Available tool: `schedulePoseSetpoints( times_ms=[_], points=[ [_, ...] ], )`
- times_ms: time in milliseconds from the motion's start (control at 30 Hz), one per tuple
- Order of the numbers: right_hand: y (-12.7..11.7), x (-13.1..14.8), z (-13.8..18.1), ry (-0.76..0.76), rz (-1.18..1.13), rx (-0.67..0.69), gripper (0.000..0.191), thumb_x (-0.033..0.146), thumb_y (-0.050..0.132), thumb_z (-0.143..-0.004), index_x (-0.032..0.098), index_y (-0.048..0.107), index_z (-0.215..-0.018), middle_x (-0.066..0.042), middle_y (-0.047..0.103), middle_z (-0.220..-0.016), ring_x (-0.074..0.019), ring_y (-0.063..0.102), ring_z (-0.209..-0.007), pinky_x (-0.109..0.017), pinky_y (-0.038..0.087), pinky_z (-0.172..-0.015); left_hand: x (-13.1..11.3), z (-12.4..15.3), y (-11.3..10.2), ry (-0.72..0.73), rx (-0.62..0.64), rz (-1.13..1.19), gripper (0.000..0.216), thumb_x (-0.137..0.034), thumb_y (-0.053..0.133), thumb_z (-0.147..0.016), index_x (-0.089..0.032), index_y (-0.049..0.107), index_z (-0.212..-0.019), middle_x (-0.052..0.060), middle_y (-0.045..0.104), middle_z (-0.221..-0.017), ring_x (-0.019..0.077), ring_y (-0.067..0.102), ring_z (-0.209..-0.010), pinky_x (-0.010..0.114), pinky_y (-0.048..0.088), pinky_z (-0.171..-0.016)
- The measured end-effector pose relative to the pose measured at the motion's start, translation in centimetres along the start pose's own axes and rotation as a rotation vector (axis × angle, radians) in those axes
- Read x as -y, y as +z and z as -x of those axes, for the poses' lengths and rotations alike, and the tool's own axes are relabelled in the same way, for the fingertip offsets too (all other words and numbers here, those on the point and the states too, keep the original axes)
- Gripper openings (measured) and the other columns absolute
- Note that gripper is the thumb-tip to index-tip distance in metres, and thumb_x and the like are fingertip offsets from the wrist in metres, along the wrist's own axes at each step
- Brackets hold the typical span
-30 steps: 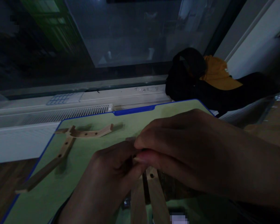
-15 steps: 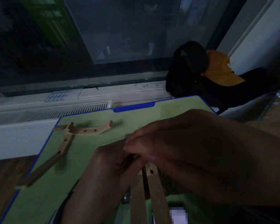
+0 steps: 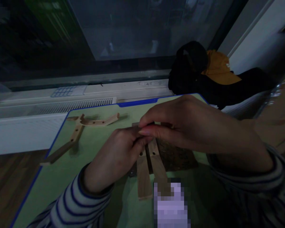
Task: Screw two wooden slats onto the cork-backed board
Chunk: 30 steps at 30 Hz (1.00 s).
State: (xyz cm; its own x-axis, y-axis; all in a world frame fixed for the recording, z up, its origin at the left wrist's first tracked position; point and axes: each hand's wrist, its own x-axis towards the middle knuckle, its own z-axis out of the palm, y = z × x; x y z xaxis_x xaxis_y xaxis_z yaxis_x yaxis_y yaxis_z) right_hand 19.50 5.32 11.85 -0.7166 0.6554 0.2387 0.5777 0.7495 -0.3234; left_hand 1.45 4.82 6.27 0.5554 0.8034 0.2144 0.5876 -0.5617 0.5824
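Observation:
Two pale wooden legs with drilled holes, the left leg [image 3: 144, 182] and the right leg [image 3: 159, 164], lie side by side with their near ends toward me. My left hand [image 3: 123, 152] is closed round their far part, its thumb and fingers pressed together. Above it my right hand [image 3: 178, 123] makes a pinch, with thumb and fingertips meeting by my left fingers. What the right fingertips hold, if anything, is hidden. A brown, shiny packet [image 3: 178, 155] lies under the legs. At the left, a joined wooden frame [image 3: 79, 126] with bent legs and holes lies apart from both hands.
The green table [image 3: 97, 167] has a blue rim and stands against a radiator [image 3: 85, 106] and a windowsill. A device with a blurred-out screen [image 3: 172, 209] lies near me. A black bag [image 3: 180, 76] and an orange cap [image 3: 220, 68] sit at the back right.
The view has tilted and drawn back, so both striped sleeves and the legs' near ends show. My right hand has gone from lying flat over the left to a raised pinch.

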Motion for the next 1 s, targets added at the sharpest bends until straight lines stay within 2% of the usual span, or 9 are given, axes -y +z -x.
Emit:
schedulePoseSetpoints(
  times_ms=[133,233,333,467,667,733,800,900,1000],
  points=[
    [0.0,0.4,0.1,0.031,-0.043,0.016,0.021,0.029,0.047,-0.091,0.019,0.062,-0.101,0.002,0.065,-0.082,-0.0122,0.059,-0.075,-0.023,0.038,-0.064,0.3,-0.1,0.1,-0.013,0.016,0.010,0.024,-0.020,0.048,-0.087,-0.020,0.063,-0.069,-0.001,0.069,-0.068,0.0162,0.065,-0.062,0.025,0.048,-0.062],
    [-0.5,0.6,0.3,0.014,-0.102,0.083,0.021,0.021,0.046,-0.091,0.017,0.060,-0.106,0.000,0.066,-0.089,-0.0120,0.060,-0.082,-0.023,0.041,-0.070,0.6,-0.1,0.2,-0.021,0.028,0.046,0.022,-0.020,0.048,-0.088,-0.019,0.068,-0.079,0.000,0.072,-0.074,0.0163,0.065,-0.064,0.025,0.046,-0.060],
    [-1.1,0.5,0.4,-0.010,-0.171,0.119,0.024,0.014,0.043,-0.091,0.016,0.059,-0.109,-0.001,0.066,-0.100,-0.0105,0.060,-0.090,-0.020,0.042,-0.076,0.8,-0.1,0.4,-0.034,0.027,0.098,0.018,-0.020,0.051,-0.087,-0.020,0.069,-0.088,-0.001,0.073,-0.079,0.0158,0.066,-0.067,0.025,0.047,-0.063],
    [-1.5,0.1,0.7,-0.024,-0.218,0.135,0.023,0.013,0.044,-0.090,0.016,0.062,-0.104,-0.002,0.066,-0.109,-0.0108,0.061,-0.096,-0.020,0.043,-0.079,0.8,0.0,0.7,-0.062,0.039,0.173,0.018,-0.022,0.053,-0.087,-0.023,0.069,-0.094,-0.003,0.073,-0.085,0.0157,0.066,-0.073,0.025,0.048,-0.069],
    [-1.6,0.0,0.5,-0.024,-0.166,0.127,0.021,0.012,0.045,-0.088,0.019,0.064,-0.092,0.000,0.069,-0.091,-0.0122,0.064,-0.083,-0.022,0.044,-0.074,0.9,0.1,-0.1,-0.039,0.057,0.217,0.021,-0.019,0.055,-0.086,-0.028,0.068,-0.099,-0.005,0.073,-0.091,0.0137,0.066,-0.078,0.023,0.049,-0.072],
    [-1.6,0.1,0.4,-0.006,-0.159,0.121,0.019,0.013,0.046,-0.087,0.019,0.064,-0.086,0.002,0.069,-0.083,-0.0117,0.063,-0.076,-0.023,0.043,-0.068,1.1,0.1,-1.0,-0.028,0.008,0.172,0.019,-0.020,0.056,-0.085,-0.028,0.068,-0.098,-0.006,0.072,-0.091,0.0141,0.066,-0.079,0.023,0.049,-0.072],
    [-1.6,0.0,0.5,-0.003,-0.153,0.100,0.017,0.014,0.047,-0.087,0.021,0.063,-0.087,0.004,0.068,-0.084,-0.0102,0.063,-0.075,-0.022,0.042,-0.066,1.3,0.1,-1.8,-0.038,-0.087,0.070,0.017,-0.022,0.056,-0.085,-0.026,0.068,-0.096,-0.005,0.072,-0.090,0.0145,0.065,-0.079,0.023,0.049,-0.071],
    [-1.6,-0.1,0.7,0.022,-0.095,0.063,0.016,0.019,0.049,-0.088,0.025,0.062,-0.094,0.007,0.068,-0.085,-0.0075,0.062,-0.073,-0.020,0.040,-0.062,1.8,0.1,-2.1,0.028,-0.133,-0.050,0.018,-0.022,0.057,-0.083,-0.023,0.065,-0.100,-0.001,0.069,-0.100,0.0171,0.061,-0.093,0.029,0.047,-0.085],
    [-1.6,-0.2,1.0,0.070,-0.028,0.039,0.012,0.023,0.053,-0.087,0.027,0.062,-0.094,0.009,0.066,-0.082,-0.0059,0.060,-0.066,-0.020,0.038,-0.056,2.4,0.2,-1.0,0.060,-0.032,-0.064,0.038,-0.022,0.060,-0.080,-0.022,0.055,-0.117,0.004,0.059,-0.121,0.0201,0.052,-0.113,0.037,0.038,-0.100]
  ],
)
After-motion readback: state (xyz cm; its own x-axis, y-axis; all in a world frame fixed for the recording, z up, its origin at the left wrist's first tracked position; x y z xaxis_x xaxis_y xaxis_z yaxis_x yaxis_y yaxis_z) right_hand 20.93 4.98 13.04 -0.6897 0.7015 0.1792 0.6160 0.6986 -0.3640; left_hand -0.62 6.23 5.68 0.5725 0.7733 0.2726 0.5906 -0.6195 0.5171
